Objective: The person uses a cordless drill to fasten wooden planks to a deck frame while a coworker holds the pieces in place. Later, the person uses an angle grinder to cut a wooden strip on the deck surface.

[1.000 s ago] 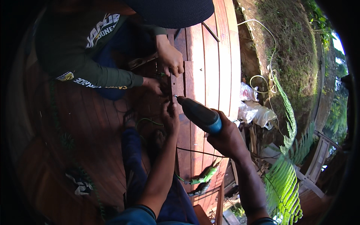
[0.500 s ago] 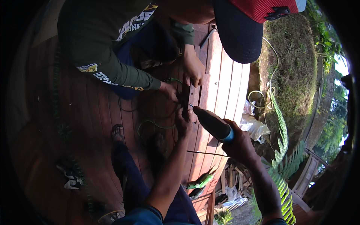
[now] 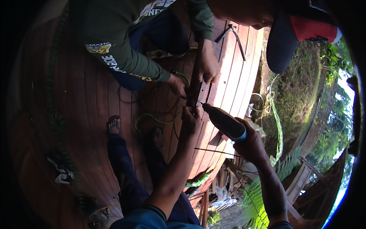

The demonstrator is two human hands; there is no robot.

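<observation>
My right hand (image 3: pixel 248 143) is wrapped round the grip of a dark power drill (image 3: pixel 225 121) with a blue rear part. The drill's thin bit points left and meets, or nearly meets, a narrow dark wooden piece (image 3: pixel 195 91). Curled fingers of my left hand (image 3: pixel 190 115) pinch the near end of this wood, close to the bit. From the far side, a co-worker's two hands also touch the piece: one hand (image 3: pixel 208 68) presses near its far end, the other hand (image 3: pixel 178 86) is at its left side. Shadow hides the wood's lower face.
Reddish deck planks (image 3: pixel 91 99) lie underneath, with green cord (image 3: pixel 152 116) looping across them. A thin dark rod (image 3: pixel 215 152) lies near my right forearm. A green tool (image 3: pixel 199 180) rests by the deck's right edge. Beyond are a mossy bank (image 3: pixel 293 99) and scrap wood (image 3: pixel 225 177).
The co-worker's capped head has moved right, and my view has shifted slightly. The drill bit stays close to the wood, with all hands in nearly the same holds.
</observation>
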